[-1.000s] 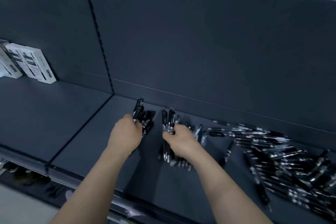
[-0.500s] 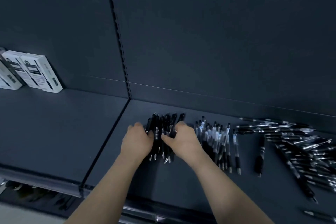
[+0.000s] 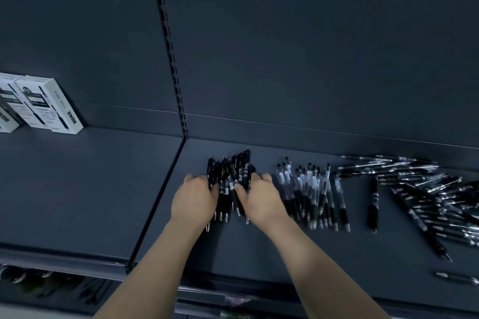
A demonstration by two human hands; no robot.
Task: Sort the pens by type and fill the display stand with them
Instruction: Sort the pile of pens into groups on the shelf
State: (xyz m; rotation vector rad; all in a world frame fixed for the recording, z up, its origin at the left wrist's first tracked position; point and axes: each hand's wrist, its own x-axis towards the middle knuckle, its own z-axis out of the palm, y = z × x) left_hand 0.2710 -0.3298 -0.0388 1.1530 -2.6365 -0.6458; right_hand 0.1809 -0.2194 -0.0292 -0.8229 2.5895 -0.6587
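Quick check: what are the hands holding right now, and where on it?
The left hand and right hand clasp the bunch of black pens from either side, fingers at mid-barrel; it rests on the shelf.

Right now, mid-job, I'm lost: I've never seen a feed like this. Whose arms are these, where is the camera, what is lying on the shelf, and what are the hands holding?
There is no machine here: a person works with two bare hands. The single picture comes from a wide-angle camera worn on their head, looking forward and down, so the arms reach in from the bottom edge. The surface is a dark shop shelf. The left hand and the right hand curl in from either side round a bunch of black pens that lies on the shelf. To its right lies a neat row of clear-barrelled pens, then one lone black pen, then an unsorted heap of pens. White boxes stand far left on the neighbouring shelf.
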